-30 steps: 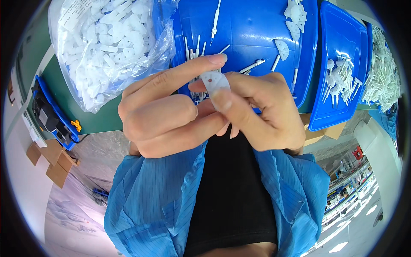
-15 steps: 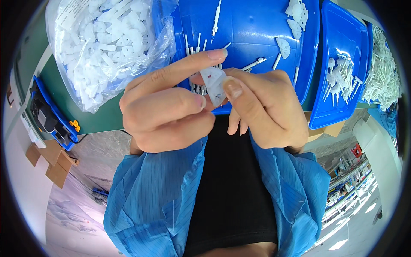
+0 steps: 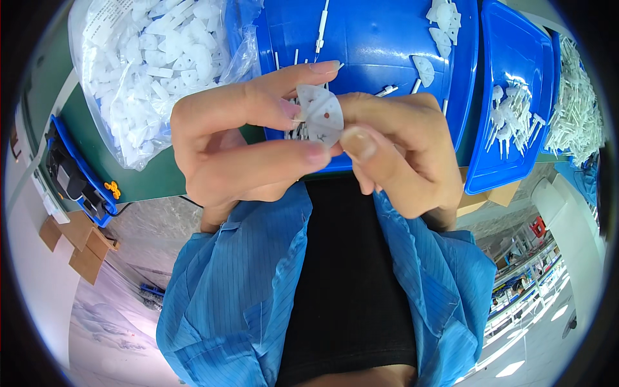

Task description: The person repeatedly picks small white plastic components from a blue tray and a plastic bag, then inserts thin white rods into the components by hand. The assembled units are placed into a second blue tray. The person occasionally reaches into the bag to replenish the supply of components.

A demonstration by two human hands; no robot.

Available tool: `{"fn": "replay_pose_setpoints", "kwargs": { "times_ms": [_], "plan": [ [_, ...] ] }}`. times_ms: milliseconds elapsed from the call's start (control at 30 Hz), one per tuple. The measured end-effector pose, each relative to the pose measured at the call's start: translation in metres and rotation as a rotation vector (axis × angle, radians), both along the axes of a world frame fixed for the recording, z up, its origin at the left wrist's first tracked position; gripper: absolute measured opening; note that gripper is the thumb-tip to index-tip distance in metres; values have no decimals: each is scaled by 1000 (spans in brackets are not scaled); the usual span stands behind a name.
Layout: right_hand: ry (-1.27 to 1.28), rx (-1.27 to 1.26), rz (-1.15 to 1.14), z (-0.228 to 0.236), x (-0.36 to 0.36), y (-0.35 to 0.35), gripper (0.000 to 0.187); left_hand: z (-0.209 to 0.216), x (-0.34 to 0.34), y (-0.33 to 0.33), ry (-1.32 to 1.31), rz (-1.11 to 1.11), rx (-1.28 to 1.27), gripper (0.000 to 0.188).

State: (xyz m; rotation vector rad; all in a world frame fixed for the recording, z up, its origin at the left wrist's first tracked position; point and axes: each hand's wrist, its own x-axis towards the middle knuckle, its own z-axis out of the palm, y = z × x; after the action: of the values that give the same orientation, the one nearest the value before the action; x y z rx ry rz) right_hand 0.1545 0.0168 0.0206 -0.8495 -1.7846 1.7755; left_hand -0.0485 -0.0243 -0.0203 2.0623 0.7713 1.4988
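Bulging with small white pieces (image 3: pixel 174 51), a clear plastic bag (image 3: pixel 242 55) is lying on the green table (image 3: pixel 145 182) at the upper left of the frame, probably sitting there to be within easy reach. A large blue tray (image 3: pixel 374 39) is filling the upper centre, a slim white rod (image 3: pixel 322 29) lying on it, while a narrower blue tray (image 3: pixel 516 39) at upper right is carrying white-headed rods (image 3: pixel 512 119), apparently being kept apart from the heap of thin rods (image 3: pixel 576 103) at the far right. In mid-frame, a white fan-shaped piece (image 3: pixel 322 106) is facing the wearer, seemingly being held up for a close view. The left hand (image 3: pixel 206 122) is keeping its grip partly open, fingertips meeting the piece's left and lower edges; whether they are pinching it, one cannot tell. The right hand (image 3: pixel 412 155) is closing its grip narrowly on the lower right edge, thumb in front.
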Motion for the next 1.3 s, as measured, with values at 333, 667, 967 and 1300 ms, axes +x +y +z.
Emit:
{"fn": "replay_pose_setpoints", "kwargs": {
  "times_ms": [333,667,967,1300],
  "plan": [
    [-596,968,59,-22,-14,42,39,2,20,-7,-560,128,-317,32],
    [-401,318,-225,-1,-2,2,13,1,29,-1,-656,363,-653,34],
    [-325,525,-332,-4,-18,-19,6,4,36,2,-810,135,-664,23],
    [-232,220,-323,5,-9,-20,5,-4,31,2,-617,72,-524,24]
  ]
}}
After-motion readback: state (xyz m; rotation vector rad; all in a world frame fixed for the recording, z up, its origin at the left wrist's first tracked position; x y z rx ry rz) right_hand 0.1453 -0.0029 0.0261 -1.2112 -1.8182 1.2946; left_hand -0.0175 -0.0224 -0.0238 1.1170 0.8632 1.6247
